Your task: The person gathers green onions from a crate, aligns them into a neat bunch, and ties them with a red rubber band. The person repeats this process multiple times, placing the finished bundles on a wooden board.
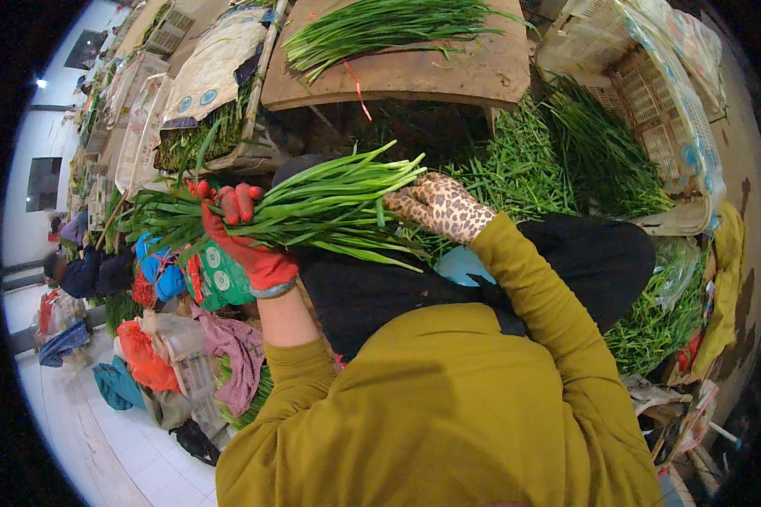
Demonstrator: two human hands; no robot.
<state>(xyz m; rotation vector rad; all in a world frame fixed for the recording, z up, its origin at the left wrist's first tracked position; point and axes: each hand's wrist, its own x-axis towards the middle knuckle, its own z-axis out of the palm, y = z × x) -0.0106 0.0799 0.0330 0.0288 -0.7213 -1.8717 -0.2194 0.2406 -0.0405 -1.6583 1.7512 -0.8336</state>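
Note:
A loose bunch of garlic chives (336, 203) lies across my lap at a slant, dark leaves to the left and paler stem ends to the right. My left hand (241, 241), in a red work glove, is wrapped around its leafy part from below, fingers curled over the top. At the stem ends, my right hand (444, 206) in a leopard-print glove has its fingers bent against the bunch; its fingertips are partly hidden. Ahead, a wooden board (412, 79) carries another bunch of chives (387, 32), with a red tie (358, 89) hanging over the board's edge.
Cut greens (520, 165) are heaped below the board's right side. A plastic crate (653, 114) lined with film stands at right, and more greens (659, 323) lie behind it. Sacking (209, 63) covers a crate at left. Bags, cloths and a person (92, 269) are farther left.

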